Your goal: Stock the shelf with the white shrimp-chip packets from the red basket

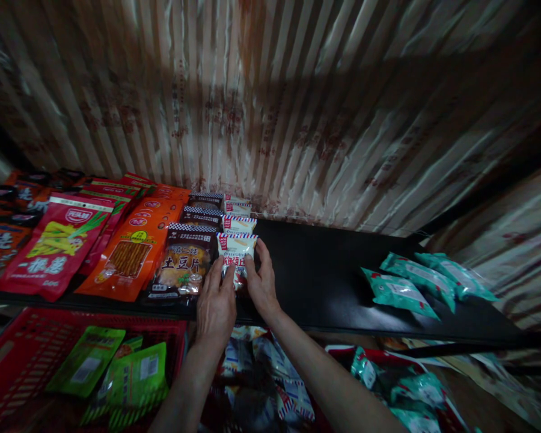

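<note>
A small white snack packet [237, 245] with a red-and-blue striped top edge stands at the front of a short row on the black shelf. My left hand [217, 300] presses its fingers on the packet's left side, and my right hand [262, 279] cups the right side, so the packet is held between them. Behind it stand similar white packets [238, 225]. Just left, touching the row, is a dark brown potato-chip bag [183, 264] with more like it behind. The packet's lower part is partly covered by my fingers.
Orange snack bags [128, 252] and red snack bags [56, 252] fill the shelf's left. Teal packets [403, 291] lie on the black shelf [315, 276] at right. Below are a red basket [162, 331] with green packets [139, 373], striped packets [270, 361] and more teal packets [419, 388]. Corrugated sheeting [270, 120] stands behind.
</note>
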Available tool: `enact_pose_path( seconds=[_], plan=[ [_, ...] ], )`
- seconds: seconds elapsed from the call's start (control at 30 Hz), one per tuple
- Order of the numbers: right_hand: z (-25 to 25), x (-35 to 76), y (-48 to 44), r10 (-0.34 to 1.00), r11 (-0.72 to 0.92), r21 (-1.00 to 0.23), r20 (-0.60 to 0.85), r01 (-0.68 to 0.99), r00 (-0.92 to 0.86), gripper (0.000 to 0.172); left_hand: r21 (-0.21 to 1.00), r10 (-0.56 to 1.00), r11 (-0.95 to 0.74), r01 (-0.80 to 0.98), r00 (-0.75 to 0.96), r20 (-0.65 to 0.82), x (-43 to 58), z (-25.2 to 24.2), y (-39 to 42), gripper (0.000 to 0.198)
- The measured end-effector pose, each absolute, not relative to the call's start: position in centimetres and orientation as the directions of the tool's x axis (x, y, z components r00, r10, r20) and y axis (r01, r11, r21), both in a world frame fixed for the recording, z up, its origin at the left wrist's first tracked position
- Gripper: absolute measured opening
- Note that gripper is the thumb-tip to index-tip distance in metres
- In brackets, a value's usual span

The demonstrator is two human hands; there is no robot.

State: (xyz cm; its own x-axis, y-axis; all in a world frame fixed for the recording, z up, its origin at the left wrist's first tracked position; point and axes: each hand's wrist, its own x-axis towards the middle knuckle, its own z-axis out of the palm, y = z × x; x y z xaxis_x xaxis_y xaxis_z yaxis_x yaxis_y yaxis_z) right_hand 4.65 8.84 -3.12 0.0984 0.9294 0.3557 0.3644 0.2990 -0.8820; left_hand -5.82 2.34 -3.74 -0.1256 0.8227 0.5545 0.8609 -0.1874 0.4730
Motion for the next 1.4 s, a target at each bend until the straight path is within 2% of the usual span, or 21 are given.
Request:
enact_pose_path(
  seconds=[0.17,0.43,0.83,1.13,1.4],
  plan=[
    [-3.3,4.4,8.6,0.934,0.272,-0.888,0.336,0.372,0.121,0.059,0.476,0.823,-0.188,0.859,-0.127,0.554,-5.9,-3.8,2.3,0.042],
    [-3.2,4.4,8.7,0.973,0.167,-0.929,0.209,0.33,0.097,0.066,0.499,0.845,-0.171,0.85,-0.134,0.517,-5.6,-3.5,2.3,0.041],
    [-4.2,5.0,8.7,0.953,0.209,-0.918,0.268,0.336,0.14,0.062,0.452,0.851,-0.153,0.879,-0.116,0.512,-5.5,-3.7,2.3,0.04],
    [-3.2,5.0,8.6,0.979,0.116,-0.941,0.162,0.317,0.122,0.061,0.417,0.84,-0.14,0.898,-0.115,0.53,-5.5,-3.7,2.3,0.039],
    [-3.3,5.2,8.2,0.981,0.132,-0.949,0.167,0.287,0.1,0.062,0.453,0.841,-0.166,0.876,-0.115,0.529,-5.5,-3.4,2.0,0.042]
  ],
)
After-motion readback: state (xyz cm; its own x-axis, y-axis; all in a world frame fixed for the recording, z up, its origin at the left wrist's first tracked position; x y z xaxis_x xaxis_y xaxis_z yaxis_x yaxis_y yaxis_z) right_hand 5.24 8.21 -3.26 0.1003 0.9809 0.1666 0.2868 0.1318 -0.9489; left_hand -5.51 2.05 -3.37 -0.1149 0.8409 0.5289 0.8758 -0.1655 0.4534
